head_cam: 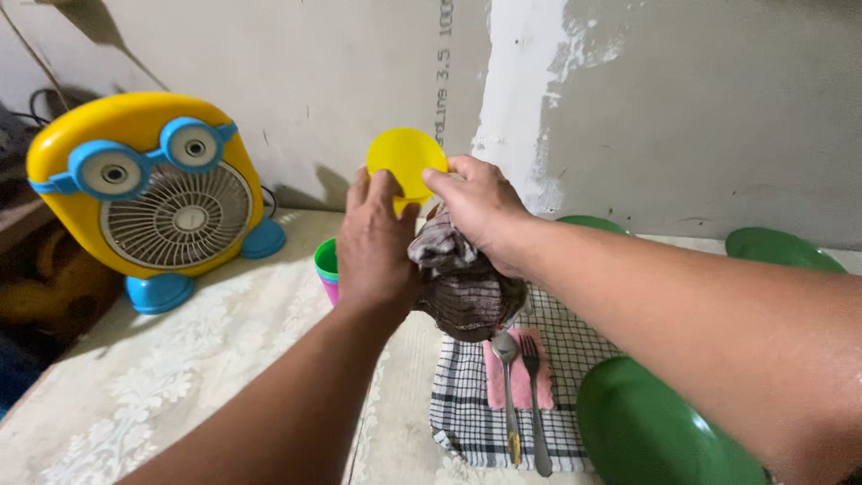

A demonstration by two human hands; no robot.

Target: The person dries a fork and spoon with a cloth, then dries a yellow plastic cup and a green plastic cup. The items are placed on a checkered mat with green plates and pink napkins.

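Observation:
My left hand (375,244) grips a yellow plastic cup (406,162), its round bottom facing me, held up over the table. My right hand (478,208) presses a bunched dark checked cloth (462,283) against the cup; the cloth hangs down from that hand. Just below and behind my left hand stands a stack of plastic cups (327,265), green on top and pink beneath.
A yellow and blue cartoon-faced fan (148,193) stands at the left on the lace-patterned tablecloth (162,377). A black-and-white checked towel (467,404) holds a pink cloth with a spoon (508,386) and fork (535,395). Green plates (651,431) lie at right, near the wall.

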